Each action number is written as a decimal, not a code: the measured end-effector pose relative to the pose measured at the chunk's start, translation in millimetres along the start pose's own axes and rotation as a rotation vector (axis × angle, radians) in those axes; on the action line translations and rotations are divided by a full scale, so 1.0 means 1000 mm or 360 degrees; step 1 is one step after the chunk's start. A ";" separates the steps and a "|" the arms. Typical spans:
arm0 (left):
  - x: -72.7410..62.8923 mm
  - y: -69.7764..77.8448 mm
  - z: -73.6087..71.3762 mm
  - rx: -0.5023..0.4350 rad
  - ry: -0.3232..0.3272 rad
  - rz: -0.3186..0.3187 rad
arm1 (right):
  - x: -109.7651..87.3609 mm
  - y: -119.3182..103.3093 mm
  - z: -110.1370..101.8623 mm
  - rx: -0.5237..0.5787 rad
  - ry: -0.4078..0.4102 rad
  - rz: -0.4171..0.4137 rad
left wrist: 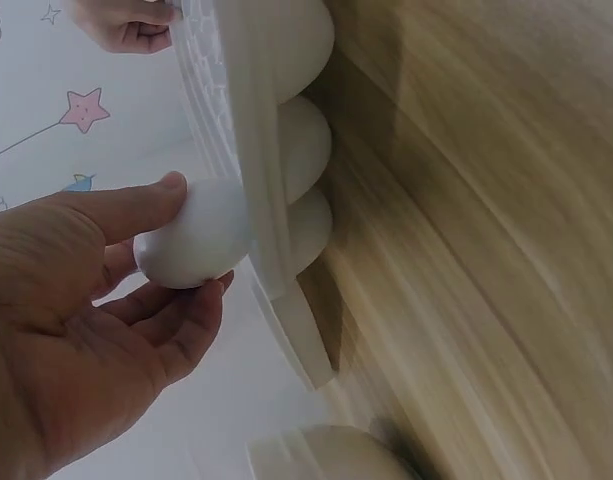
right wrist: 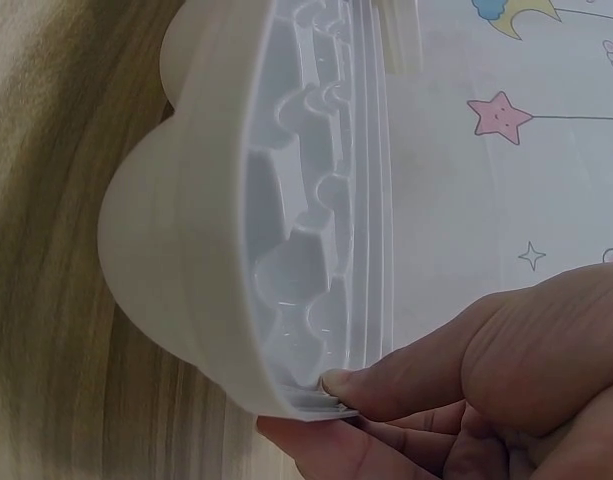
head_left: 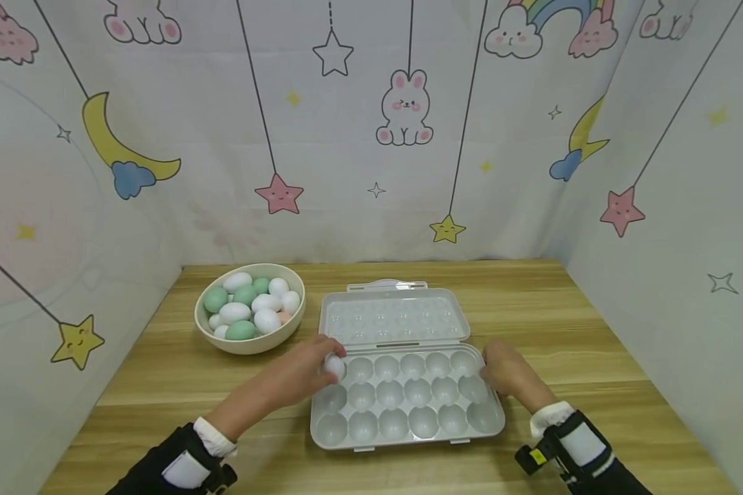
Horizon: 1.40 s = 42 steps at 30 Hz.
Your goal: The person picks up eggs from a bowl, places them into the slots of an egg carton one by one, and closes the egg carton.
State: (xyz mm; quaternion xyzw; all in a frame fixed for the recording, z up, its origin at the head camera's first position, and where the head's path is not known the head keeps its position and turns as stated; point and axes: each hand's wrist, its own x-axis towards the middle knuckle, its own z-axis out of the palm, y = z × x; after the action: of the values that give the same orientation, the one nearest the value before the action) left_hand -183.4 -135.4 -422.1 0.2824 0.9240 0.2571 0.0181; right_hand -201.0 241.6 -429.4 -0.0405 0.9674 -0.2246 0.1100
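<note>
Your left hand [head_left: 305, 369] pinches white egg [head_left: 334, 366] at carton's [head_left: 402, 443] 10 o'clock; right hand [head_left: 509, 371] grips 3 o'clock edge. Tabletop [head_left: 408, 474] toward 6, bowl [head_left: 248, 348] at 10.

Glossy plastic egg tray [head_left: 424, 423], smooth egg [left wrist: 201, 240], wood-grain table [head_left: 594, 392], cloth backdrop [head_left: 347, 158]

Left hand [head_left: 306, 368] in pinch, right hand [head_left: 510, 373] likewise, well apart

Narrow gap, bowl [head_left: 243, 348] to tray [head_left: 402, 393]
</note>
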 end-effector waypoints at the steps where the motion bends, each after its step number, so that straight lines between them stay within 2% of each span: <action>1: 0.000 0.000 0.002 0.0006 -0.0005 -0.0015 | 0.000 0.000 0.000 0.0000 0.0005 -0.0002; 6: 0.001 -0.002 0.011 0.0031 0.0029 -0.0077 | 0.000 0.000 0.000 0.0004 0.0010 -0.0006; 9: 0.001 -0.004 0.015 0.0045 0.0077 -0.0071 | -0.001 0.000 0.000 0.0011 0.0015 -0.0015; 17: 0.004 -0.012 0.025 0.0148 0.0163 0.0048 | -0.004 -0.003 -0.001 0.0032 0.0022 -0.0026; 22: 0.007 -0.012 0.031 0.0157 0.0175 -0.0021 | -0.005 -0.003 0.000 0.0053 0.0039 -0.0036; 30: 0.010 -0.009 0.030 0.0182 0.0212 -0.0033 | -0.008 -0.001 0.002 0.0083 0.0054 -0.0049; 37: 0.013 -0.007 0.026 0.0196 0.0170 -0.0013 | -0.009 0.002 0.002 0.0077 0.0066 -0.0074; 42: 0.013 -0.007 0.026 0.0199 0.0182 -0.0011 | -0.008 0.004 0.002 0.0050 0.0072 -0.0075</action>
State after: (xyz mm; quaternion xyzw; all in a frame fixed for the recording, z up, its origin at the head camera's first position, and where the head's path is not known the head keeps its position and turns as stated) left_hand -192.7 -121.2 -446.7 0.2647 0.9388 0.2144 -0.0516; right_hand -192.4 245.3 -431.3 -0.0564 0.9647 -0.2433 0.0835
